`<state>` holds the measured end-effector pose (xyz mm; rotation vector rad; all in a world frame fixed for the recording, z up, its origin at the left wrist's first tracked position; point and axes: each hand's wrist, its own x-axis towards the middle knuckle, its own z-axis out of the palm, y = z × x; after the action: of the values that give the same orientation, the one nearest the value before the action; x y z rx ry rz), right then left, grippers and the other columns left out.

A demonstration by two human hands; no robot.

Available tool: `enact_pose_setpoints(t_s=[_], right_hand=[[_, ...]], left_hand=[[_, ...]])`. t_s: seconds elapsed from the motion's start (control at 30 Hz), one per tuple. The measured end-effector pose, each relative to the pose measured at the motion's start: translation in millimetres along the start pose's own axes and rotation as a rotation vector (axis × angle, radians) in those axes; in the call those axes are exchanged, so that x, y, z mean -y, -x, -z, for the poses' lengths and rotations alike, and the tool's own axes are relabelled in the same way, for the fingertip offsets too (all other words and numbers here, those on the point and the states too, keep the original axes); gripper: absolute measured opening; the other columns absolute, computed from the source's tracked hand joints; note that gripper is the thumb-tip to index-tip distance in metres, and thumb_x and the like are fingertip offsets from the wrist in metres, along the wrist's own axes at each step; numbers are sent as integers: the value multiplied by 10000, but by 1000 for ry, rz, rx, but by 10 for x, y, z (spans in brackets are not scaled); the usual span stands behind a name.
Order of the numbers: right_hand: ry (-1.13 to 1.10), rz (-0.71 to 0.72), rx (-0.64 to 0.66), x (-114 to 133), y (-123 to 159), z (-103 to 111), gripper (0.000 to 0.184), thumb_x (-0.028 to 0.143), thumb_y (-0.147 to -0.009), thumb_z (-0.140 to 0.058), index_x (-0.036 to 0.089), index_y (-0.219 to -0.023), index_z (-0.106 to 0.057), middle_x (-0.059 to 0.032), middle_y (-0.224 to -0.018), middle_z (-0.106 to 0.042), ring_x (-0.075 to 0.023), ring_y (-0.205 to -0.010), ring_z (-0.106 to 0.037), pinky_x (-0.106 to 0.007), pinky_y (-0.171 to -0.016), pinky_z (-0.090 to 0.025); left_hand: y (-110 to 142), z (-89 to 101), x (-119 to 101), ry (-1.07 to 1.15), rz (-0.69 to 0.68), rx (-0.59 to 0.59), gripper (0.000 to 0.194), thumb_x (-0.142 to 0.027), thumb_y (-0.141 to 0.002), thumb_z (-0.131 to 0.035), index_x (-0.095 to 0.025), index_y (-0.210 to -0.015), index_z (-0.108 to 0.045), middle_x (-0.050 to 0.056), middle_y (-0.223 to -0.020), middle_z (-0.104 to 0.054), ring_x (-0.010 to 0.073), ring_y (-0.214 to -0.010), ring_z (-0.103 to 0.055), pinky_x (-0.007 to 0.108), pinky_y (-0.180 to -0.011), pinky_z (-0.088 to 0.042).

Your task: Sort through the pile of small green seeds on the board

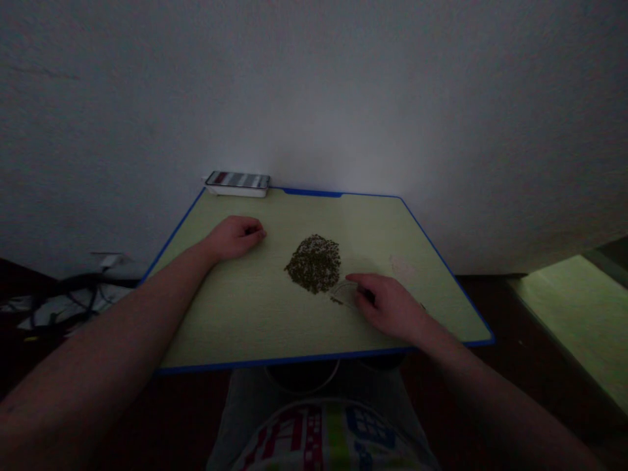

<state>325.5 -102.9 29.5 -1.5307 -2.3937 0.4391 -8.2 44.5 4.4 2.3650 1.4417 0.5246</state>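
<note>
A loose pile of small green and whitish grains [314, 263] is spread in the middle of the pale table [235, 320]. Just right of it, my right hand [390, 304] pinches a thin, see-through curved piece [346, 292] between thumb and fingers, with the index finger stretched along it. That piece touches or nearly touches the pile's lower right edge; a few dark grains lie by it. On the left part of the tabletop rests my left hand [236, 237], loosely curled, apart from the pile, with nothing visible in it.
A phone [238, 179] lies on a white box [240, 191] at the table's back left corner. A faint patch of pale grains [402, 267] is to the right. The table's blue edge [314, 192] meets the wall. Dark cables [83, 294] are at the left.
</note>
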Motion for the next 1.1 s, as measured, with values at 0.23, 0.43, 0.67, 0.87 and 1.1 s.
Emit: enact_pose_setpoints(t_s=[0.23,0.43,0.67,0.87,1.1], right_hand=[[-27,15,17,135,68,-87,399,198,-864,-455,120,-1223,-610,-131,-1084,-698,-228,-936,-659,-353,-836,-506],[-45,32,50,272,122,-120,394,212,-881,-445,122,-1228,-607,-132,-1107,-690,-239,-958,-653,-370,-856,-502],[-85,39,91,403,223,-159,399,200,-877,-439,136,-1238,-596,-134,-1111,-686,-242,-971,-647,-379,-854,-503],[-125,38,129,492,287,-166,404,192,-876,-434,139,-1240,-600,-128,-1084,-690,-232,-952,-646,-371,-861,-502],[-151,47,157,541,319,-175,417,193,-870,-435,122,-1249,-593,-137,-1107,-681,-242,-979,-640,-398,-881,-500]], left_hand=[[9,6,-11,0,11,-3,353,-452,-803,-460,-148,-764,-635,7,-600,-555,134,-561,-479,265,-556,-338],[10,16,-35,-6,10,-8,339,-444,-788,-471,-149,-751,-634,8,-594,-555,136,-568,-483,261,-552,-337],[17,18,-63,-10,15,-15,349,-449,-797,-463,-146,-742,-627,12,-593,-555,136,-565,-478,266,-553,-340],[13,15,-46,-12,12,-19,349,-448,-799,-463,-149,-760,-640,6,-596,-560,134,-562,-486,258,-546,-335],[13,11,-49,-6,22,-6,347,-440,-800,-464,-143,-753,-639,12,-598,-557,138,-567,-475,267,-555,-336]])
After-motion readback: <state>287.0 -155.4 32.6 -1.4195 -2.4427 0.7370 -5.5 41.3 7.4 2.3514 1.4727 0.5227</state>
